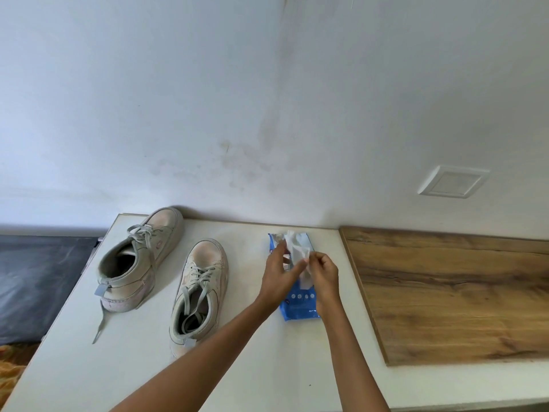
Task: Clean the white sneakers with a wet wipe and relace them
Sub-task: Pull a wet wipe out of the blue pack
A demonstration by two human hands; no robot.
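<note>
White laminate covers the table (74, 367), which carries two scuffed white sneakers and one blue plastic wipe packet (298, 304). Left of the packet, the nearer sneaker (200, 292) stands laced; farther left, the second sneaker (139, 257) trails one loose lace. Over the packet, the left hand (279, 278) and right hand (323, 275) both pinch one crumpled wet wipe (298, 251). Right of the packet lies one wood-grain board (445, 292).

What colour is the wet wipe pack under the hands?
Blue with small white dots, the wet wipe pack shows best in the head view.
</note>
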